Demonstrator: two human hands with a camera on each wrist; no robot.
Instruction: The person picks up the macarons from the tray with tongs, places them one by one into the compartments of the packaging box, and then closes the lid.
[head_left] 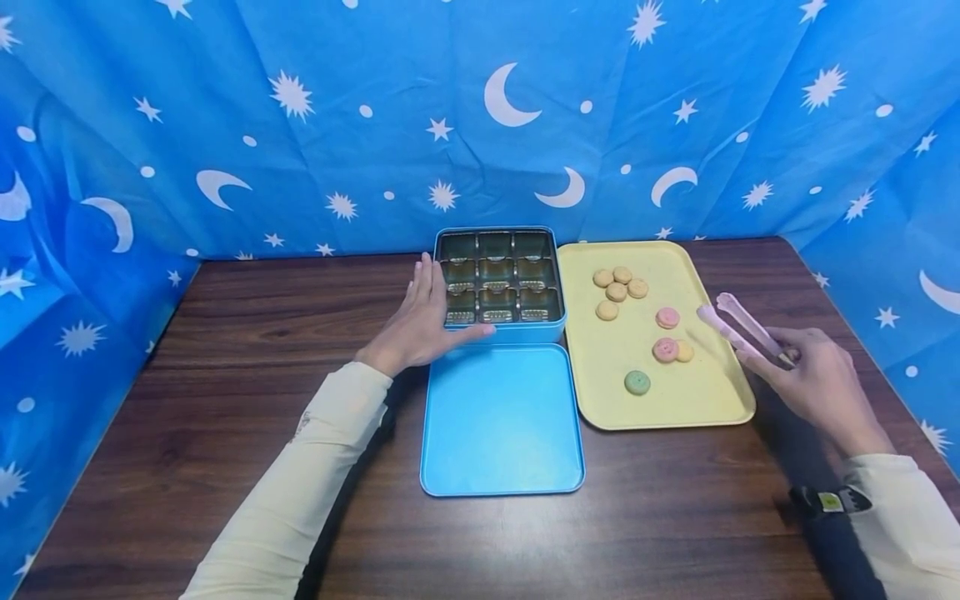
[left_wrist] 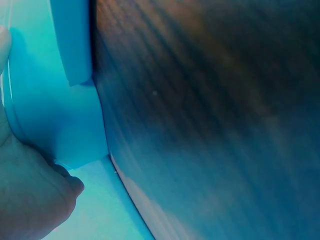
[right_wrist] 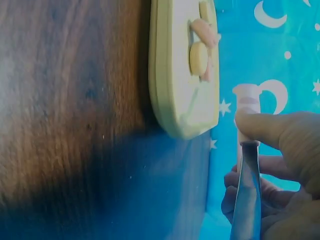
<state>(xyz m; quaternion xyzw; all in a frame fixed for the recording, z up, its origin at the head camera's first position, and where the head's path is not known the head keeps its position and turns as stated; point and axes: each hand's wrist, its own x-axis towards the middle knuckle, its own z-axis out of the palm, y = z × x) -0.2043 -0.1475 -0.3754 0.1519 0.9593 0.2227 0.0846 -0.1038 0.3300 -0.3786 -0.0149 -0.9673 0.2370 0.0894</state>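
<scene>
My left hand [head_left: 420, 321] lies against the left front corner of a blue tin [head_left: 517, 333], fingers stretched along its side and thumb along its front rim. Inside the tin sits a dark insert [head_left: 497, 269] with several square compartments. Over the right edge of a yellow tray [head_left: 697, 408], my right hand [head_left: 821, 387] holds a pair of tongs [head_left: 753, 327] with pale pink tips, which stand apart with no cookie between them. On the tray lie several yellow round cookies [head_left: 617, 292], two pink cookies [head_left: 667, 317] and a green cookie [head_left: 637, 382]. One yellow cookie touches the nearer pink one.
A flat blue lid [head_left: 502, 425] lies on the dark wooden table [head_left: 247, 375], directly in front of the tin. The tray stands close against the tin's right side. A blue curtain [head_left: 420, 108] with moons and stars hangs behind and at both sides.
</scene>
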